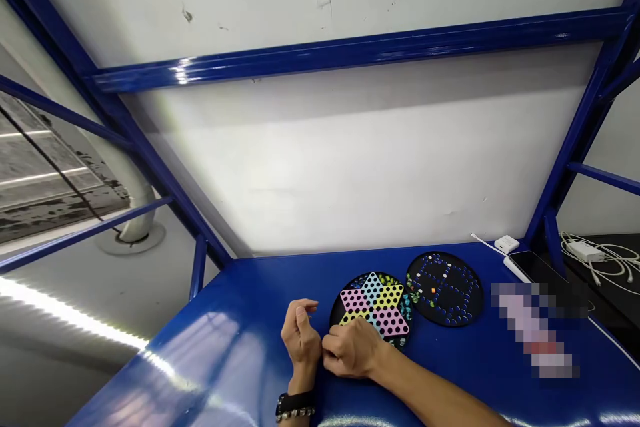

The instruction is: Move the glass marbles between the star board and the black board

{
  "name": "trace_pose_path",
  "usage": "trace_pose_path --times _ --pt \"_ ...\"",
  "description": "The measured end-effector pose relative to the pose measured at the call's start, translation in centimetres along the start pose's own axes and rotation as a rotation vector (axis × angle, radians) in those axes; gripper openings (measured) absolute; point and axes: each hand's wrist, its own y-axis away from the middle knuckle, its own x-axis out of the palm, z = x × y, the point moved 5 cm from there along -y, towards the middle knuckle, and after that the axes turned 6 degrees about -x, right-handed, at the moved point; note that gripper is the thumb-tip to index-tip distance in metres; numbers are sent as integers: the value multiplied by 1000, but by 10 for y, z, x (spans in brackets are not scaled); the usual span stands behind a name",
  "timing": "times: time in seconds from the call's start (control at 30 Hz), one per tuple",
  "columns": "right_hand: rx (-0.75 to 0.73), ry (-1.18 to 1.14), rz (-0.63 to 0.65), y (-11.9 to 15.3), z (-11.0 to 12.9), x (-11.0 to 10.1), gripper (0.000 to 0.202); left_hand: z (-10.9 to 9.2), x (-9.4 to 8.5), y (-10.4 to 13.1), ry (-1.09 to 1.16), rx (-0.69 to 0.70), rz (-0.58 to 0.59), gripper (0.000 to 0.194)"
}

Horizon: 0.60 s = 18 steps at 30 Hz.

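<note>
A round black tray (336, 301) holds a star-shaped board (393, 320) in pink, yellow and blue with rows of dark holes. Green, yellow and teal marbles (406, 307) lie around the star. My left hand (301, 335), with a black band and beads at the wrist, is beside the tray's left edge, its fingers curled; whatever it holds is hidden. My right hand (353, 347) is closed over the tray's lower left part, next to my left hand, and its fingertips hide anything between them.
A second round black board (450, 293) with blue marks and a few small pieces lies to the right. Further right are a white adapter (507, 244), a dark phone-like device (537, 270), a blurred patch and white cables (607, 260). Blue frame bars (350, 57) cross the wall behind.
</note>
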Motion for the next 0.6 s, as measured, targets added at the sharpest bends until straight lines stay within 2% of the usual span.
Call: trace_pose_path --times 0.2,0.4,0.6 --pt "9 -32 -38 -3 2 -1 14 0 -2 -1 1 7 -12 40" --pt "7 -40 -72 -14 6 2 14 0 -15 -2 -36 49 -130 40" --pt "93 -56 -81 -6 -6 -4 19 -3 -14 -1 -59 62 -119 40"
